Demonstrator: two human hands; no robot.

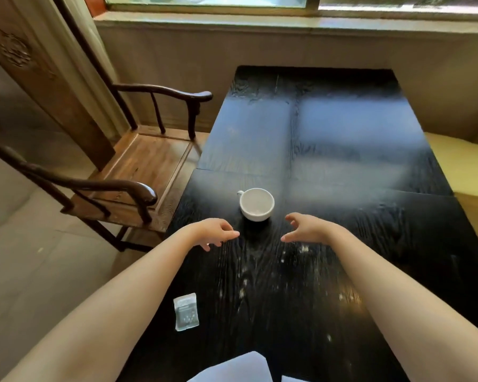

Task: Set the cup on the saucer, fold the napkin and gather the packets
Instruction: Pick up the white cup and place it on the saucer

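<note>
Though apart, one cup, one packet

White cup upright on black table (no saucer beneath). Both hands, left hand and right hand, hover near it, fingers loosely curled. One packet lies at the left edge.

No words or numbers can be read here. The packet, at 7 o'clock from the cup and near the left edge of the table, has a grey print with small pale marks. These marks are too blurred to tell any letter. The chair at 10 o'clock has a round carved emblem on its back, not legible as a sign.
</note>
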